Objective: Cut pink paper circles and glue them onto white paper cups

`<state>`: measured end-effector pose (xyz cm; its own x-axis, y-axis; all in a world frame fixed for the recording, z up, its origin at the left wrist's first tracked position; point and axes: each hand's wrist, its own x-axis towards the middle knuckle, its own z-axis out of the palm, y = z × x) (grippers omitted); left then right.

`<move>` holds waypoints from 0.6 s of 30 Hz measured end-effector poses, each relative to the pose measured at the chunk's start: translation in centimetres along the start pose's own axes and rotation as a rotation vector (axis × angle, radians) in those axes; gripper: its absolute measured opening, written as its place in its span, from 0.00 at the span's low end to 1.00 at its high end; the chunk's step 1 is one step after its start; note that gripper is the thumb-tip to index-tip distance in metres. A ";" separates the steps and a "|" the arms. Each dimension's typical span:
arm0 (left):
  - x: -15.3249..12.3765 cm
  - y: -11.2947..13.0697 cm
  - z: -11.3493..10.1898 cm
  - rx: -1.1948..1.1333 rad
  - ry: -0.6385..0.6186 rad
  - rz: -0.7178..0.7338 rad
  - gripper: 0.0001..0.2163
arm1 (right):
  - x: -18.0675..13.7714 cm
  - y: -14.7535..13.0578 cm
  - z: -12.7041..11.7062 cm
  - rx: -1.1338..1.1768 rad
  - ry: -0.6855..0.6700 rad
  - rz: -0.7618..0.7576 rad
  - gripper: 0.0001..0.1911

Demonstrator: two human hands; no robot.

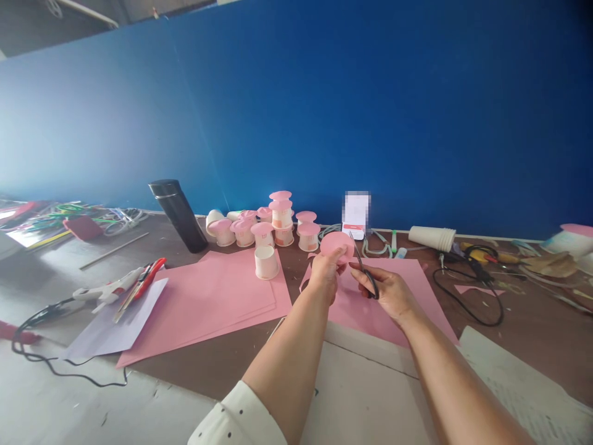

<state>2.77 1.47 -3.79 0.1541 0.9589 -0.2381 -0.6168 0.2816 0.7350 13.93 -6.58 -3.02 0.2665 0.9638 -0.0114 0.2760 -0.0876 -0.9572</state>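
A round piece of pink paper (pixel 334 243) is pinched in my left hand (pixel 328 269), held up over the table. My right hand (pixel 386 289) grips a pair of dark-handled scissors (pixel 369 281), its blades pointing up at the disc's right edge. Whether the blades touch the paper, I cannot tell. Beneath both hands lies a pink sheet (pixel 417 284). To the left, an open white paper cup (pixel 266 262) stands on more pink sheets (pixel 208 296). Behind it are several paper cups with pink discs on top (pixel 262 233), some stacked.
A black bottle (pixel 180 216) stands at the back left. Nearer are a glue gun (pixel 109 287) and a red-handled cutter (pixel 148 278) on pale paper (pixel 125 327). Nested paper cups (pixel 432 238) and a black cable (pixel 477 266) lie at right. A blue wall (pixel 296 111) closes the back.
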 end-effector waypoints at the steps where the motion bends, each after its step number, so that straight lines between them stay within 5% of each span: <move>1: 0.0 0.0 0.0 -0.005 -0.007 -0.001 0.15 | 0.0 0.0 0.0 -0.005 0.000 -0.006 0.28; 18: -0.1 0.0 0.0 -0.020 -0.019 0.004 0.16 | -0.1 -0.1 0.0 0.033 -0.004 -0.055 0.27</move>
<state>2.77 1.39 -3.74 0.1664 0.9605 -0.2231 -0.6327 0.2775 0.7230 13.90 -6.63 -2.92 0.2476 0.9680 0.0406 0.2599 -0.0260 -0.9653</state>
